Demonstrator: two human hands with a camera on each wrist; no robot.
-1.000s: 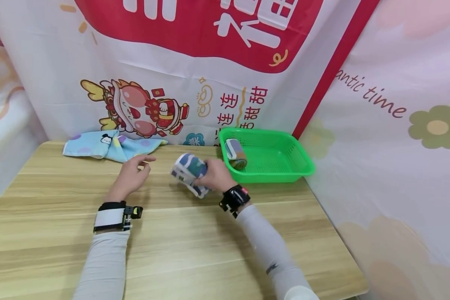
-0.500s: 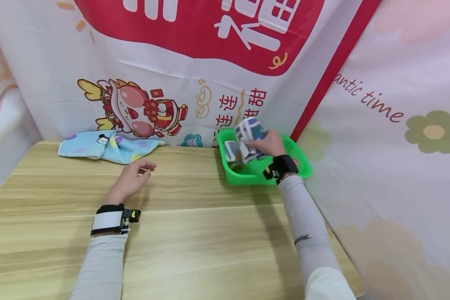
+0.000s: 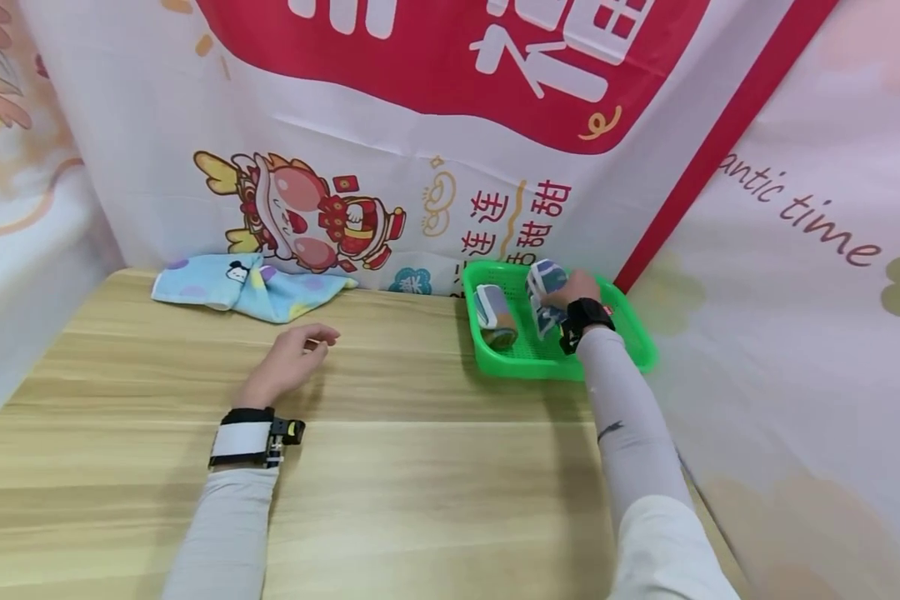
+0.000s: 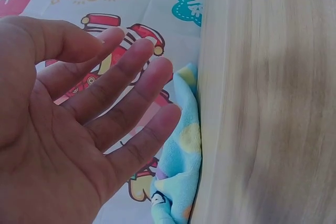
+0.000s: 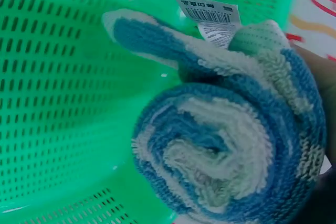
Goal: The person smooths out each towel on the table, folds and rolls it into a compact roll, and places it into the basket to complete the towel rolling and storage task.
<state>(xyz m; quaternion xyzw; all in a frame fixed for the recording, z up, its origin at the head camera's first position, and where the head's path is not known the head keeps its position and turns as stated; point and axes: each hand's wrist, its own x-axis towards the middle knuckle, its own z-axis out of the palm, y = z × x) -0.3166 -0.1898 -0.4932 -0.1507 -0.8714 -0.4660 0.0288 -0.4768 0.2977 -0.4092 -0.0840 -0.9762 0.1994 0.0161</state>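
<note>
My right hand grips a rolled blue-and-white towel inside the green basket. Seen from its end in the right wrist view, the roll shows its spiral, with a loose flap and a paper barcode label sticking out. To its left in the basket lies another rolled towel, grey, white and brown. My left hand hovers over the table with relaxed, slightly bent fingers and nothing in them. Beyond it, a crumpled light-blue spotted towel lies along the table's back edge.
The wooden table meets a printed cloth backdrop behind the basket and the spotted towel. A flower-printed wall runs close along the right side.
My right hand has carried the blue-and-white towel roll rightward from over the table, then down into the basket. The left hand stays in about the same place over the table.
</note>
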